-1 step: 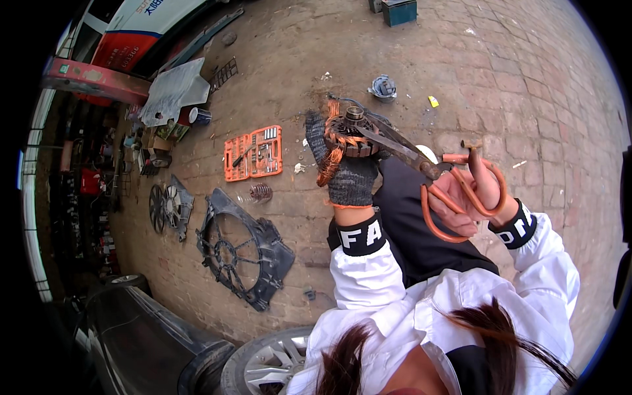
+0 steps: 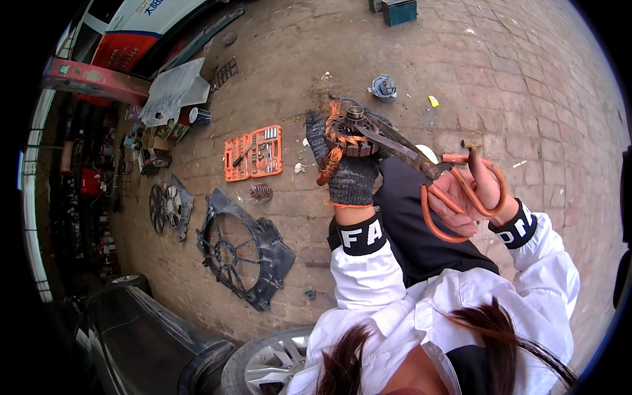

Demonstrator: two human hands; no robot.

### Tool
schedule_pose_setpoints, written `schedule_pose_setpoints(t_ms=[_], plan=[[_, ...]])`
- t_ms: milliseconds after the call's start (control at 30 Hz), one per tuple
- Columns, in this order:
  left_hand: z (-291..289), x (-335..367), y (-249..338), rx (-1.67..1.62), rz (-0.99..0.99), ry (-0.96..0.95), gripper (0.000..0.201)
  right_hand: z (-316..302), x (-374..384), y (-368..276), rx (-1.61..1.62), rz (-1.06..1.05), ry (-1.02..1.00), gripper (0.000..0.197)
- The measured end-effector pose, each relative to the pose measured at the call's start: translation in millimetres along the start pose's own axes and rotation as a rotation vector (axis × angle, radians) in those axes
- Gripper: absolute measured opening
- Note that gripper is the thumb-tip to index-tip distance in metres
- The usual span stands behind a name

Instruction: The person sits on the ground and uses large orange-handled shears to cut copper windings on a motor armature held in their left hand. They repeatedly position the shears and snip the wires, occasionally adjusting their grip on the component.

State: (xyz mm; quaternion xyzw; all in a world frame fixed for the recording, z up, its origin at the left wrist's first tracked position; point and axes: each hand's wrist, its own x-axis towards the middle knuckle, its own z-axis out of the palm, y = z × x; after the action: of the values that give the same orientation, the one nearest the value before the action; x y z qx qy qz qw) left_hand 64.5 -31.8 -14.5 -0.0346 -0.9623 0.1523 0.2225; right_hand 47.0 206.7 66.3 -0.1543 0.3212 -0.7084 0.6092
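Just past the person's dark trousers point(image 2: 415, 224), a round copper-wound part point(image 2: 352, 141) sits up off the floor, gripped by the left hand point(image 2: 354, 179) in a dark grey knitted glove. From the other side, the bare right hand point(image 2: 484, 191) holds big shears point(image 2: 428, 169) by their orange handles, which stand well apart. The blades are parted and reach over the windings; whether they touch, I can't tell. Beyond lies a grey round component point(image 2: 383, 88) near a small yellow packet point(image 2: 433, 101). Over to the left I see an open orange tool case point(image 2: 254, 170), then a black fan shroud point(image 2: 273, 257) on the brick floor point(image 2: 540, 164).
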Motion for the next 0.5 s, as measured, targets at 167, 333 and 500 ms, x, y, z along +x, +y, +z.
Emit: schedule_pose_setpoints(t_ms=[167,333,500], plan=[[0,-4,-3,-0.160,-0.065,-0.030,0.044,0,-6,4,0.041,-0.007,-0.053,0.094],[-23,9,-4,-0.500,-0.221,-0.269,0.042,-1,-10,5,0.164,0.028,-0.056,0.096],[-17,3,-3,-0.238,-0.152,-0.297,0.042,-1,-8,5,0.171,0.024,-0.031,0.096]])
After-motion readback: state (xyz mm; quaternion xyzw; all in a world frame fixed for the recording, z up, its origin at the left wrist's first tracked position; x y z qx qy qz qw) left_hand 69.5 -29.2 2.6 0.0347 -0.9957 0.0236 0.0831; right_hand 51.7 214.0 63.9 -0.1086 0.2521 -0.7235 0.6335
